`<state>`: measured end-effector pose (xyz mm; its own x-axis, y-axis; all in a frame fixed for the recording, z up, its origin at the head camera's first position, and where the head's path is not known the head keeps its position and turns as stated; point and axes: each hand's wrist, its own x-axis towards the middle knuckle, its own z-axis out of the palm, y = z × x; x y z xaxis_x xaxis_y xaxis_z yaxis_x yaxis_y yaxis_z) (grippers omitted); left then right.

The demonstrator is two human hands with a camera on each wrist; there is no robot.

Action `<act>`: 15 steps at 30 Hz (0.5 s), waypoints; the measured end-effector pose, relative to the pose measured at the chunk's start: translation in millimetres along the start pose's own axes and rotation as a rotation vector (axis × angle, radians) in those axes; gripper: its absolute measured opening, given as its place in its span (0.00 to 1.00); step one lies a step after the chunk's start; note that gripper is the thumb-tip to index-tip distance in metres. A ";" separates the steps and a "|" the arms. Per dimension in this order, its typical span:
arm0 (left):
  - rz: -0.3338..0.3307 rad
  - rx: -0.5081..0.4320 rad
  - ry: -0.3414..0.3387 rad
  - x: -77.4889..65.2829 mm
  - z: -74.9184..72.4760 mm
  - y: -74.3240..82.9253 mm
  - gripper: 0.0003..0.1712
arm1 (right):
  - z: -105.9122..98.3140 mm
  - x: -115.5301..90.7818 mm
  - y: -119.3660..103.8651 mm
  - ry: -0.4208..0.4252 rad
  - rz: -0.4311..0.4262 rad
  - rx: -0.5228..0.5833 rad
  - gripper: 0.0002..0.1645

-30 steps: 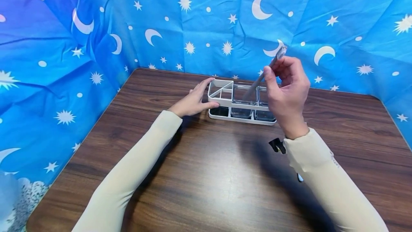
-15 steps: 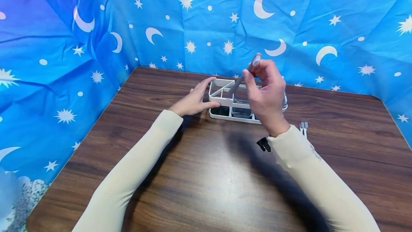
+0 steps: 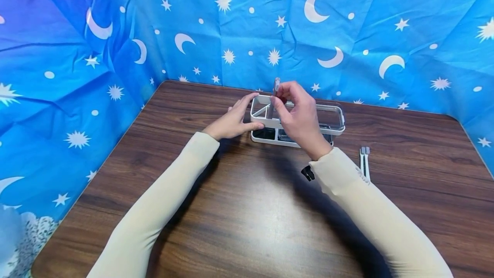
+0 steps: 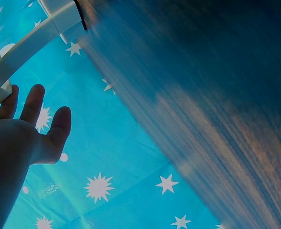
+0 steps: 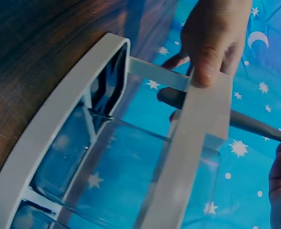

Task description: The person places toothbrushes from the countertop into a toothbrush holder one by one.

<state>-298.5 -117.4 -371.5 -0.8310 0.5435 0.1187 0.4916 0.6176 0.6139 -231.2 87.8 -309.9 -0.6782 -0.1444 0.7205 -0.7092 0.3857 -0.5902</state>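
Note:
A white two-tier holder [image 3: 335, 131] with clear cups stands toward the back of the table. My left hand [image 3: 233, 119] grips its left end, thumb along the front rim and fingers at the back. Between thumb and fingertips, my right hand [image 3: 297, 113] pinches a grey toothbrush [image 3: 276, 86], bristle head up, over the divided left section. The right wrist view shows the grey handle [image 5: 259, 126] passing through the upper frame [image 5: 197, 114], its rounded end below it, close to my left thumb [image 5: 207, 69]. My right hand hides the middle of the holder in the head view.
Two white brushes with grey heads [image 3: 364, 162] lie on the brown wooden table [image 3: 239, 226], right of the holder and partly behind my right sleeve. A blue cloth [image 3: 254, 33] with moons and stars hangs behind and left of the table.
My right hand has moved left and down with the toothbrush, which has turned from slanted to nearly upright over the left section. The white brushes have come into view. My left hand stays put.

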 end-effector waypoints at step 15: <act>-0.001 -0.015 0.001 -0.3 -0.2 0.2 0.53 | 11.1 -7.9 14.4 -0.163 0.144 -0.108 0.09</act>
<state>-298.2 -117.5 -371.3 -0.8319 0.5421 0.1189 0.4866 0.6095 0.6259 -238.2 84.3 -328.1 -0.7990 -0.2225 0.5586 -0.5843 0.5070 -0.6337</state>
